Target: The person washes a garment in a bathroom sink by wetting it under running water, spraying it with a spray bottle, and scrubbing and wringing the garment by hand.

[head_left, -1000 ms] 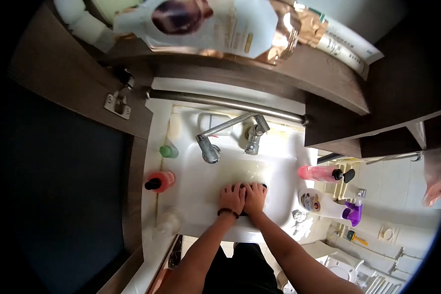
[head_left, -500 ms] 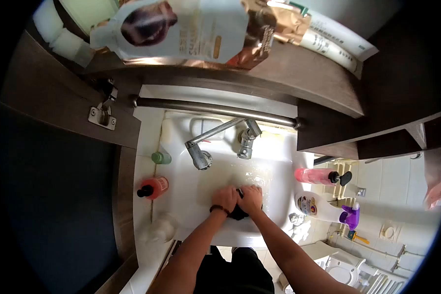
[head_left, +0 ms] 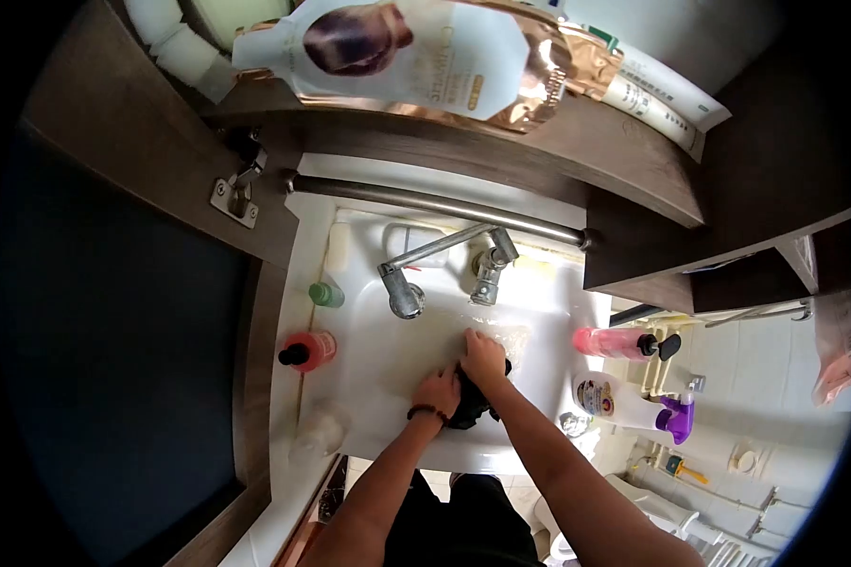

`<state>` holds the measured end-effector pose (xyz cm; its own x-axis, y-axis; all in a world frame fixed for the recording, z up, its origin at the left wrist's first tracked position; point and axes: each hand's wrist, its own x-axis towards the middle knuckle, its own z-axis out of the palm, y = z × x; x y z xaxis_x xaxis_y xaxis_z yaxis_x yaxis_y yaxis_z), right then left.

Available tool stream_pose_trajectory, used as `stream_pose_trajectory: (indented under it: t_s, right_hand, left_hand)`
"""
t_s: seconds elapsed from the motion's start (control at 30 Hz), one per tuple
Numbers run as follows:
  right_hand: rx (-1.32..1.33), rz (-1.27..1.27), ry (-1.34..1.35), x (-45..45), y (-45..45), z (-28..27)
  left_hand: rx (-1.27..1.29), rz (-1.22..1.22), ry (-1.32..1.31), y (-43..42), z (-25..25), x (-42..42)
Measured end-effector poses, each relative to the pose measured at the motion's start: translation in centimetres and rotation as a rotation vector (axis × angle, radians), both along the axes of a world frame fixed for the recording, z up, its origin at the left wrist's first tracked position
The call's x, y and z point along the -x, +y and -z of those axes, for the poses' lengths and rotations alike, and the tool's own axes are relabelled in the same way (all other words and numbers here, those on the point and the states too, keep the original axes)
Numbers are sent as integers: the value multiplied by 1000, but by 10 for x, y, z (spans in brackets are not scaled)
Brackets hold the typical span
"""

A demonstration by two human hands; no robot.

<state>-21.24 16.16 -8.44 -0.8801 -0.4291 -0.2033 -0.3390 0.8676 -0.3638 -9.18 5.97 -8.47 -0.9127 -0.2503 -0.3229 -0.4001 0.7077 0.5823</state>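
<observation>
A dark, wet-looking black cloth (head_left: 470,404) lies bunched at the near side of the white sink (head_left: 364,378). My left hand (head_left: 437,391), with a dark bracelet at the wrist, grips the cloth's left edge, its fingers curled. Slightly farther into the basin, my right hand (head_left: 484,359) is closed on the upper part of the same cloth, and part of the fabric shows beside its wrist. The palms hide how much fabric each hand holds. Beyond the hands stands the metal faucet (head_left: 485,283), its jointed spout (head_left: 407,300) swung to the left.
On the left ledge stand a red pump bottle (head_left: 314,351) and a small green-capped bottle (head_left: 326,295). A pink pump bottle (head_left: 615,342) and a purple-nozzled spray bottle (head_left: 619,402) are at the right. A metal bar (head_left: 435,206) and shelf (head_left: 501,142) overhang the sink's far side.
My right hand has moved farther up the basin, while my left hand has shifted slightly lower, so the two are more staggered. More of the cloth shows. The whole view has shifted a little.
</observation>
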Motion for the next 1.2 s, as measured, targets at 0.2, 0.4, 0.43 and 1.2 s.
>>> stream_pose_trajectory:
  t_s: [0.2, 0.4, 0.43, 1.2]
  right_hand:
    - [61, -33, -96, 3, 2, -3]
    - [165, 16, -31, -35, 47, -40]
    - [98, 54, -61, -41, 50, -59]
    - [864, 151, -162, -65, 78, -163]
  left_hand:
    - [3, 29, -110, -3, -9, 5]
    - [2, 190, -86, -5, -52, -6]
    - [-19, 206, -99, -4, -52, -9]
    - [-967, -436, 92, -36, -209, 12]
